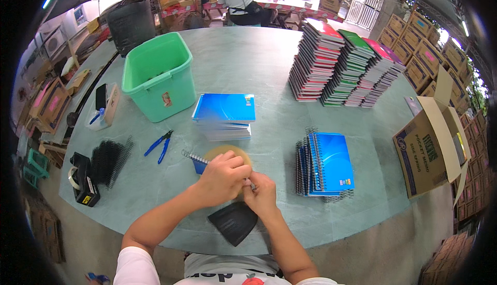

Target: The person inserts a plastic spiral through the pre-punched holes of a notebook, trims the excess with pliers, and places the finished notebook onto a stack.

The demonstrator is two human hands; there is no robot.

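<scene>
My left hand is closed over a small blue notebook, most of it hidden under the fingers. A wire coil runs along the notebook's edge and sticks out past its far left end. Against the left fingers, my right hand pinches what looks like the coil's near end. Below both hands is a round yellowish disc, and a dark flat pad lies nearer to me. Blue-handled cutting pliers rest to the left. Behind the hands stands a stack of blue-covered notebooks.
Coil-bound blue notebooks are piled at right, near an open carton. Tall stacks of coloured notebooks stand at the back. Leftward are a green bin, loose black coils and a tape dispenser. A person sits beyond.
</scene>
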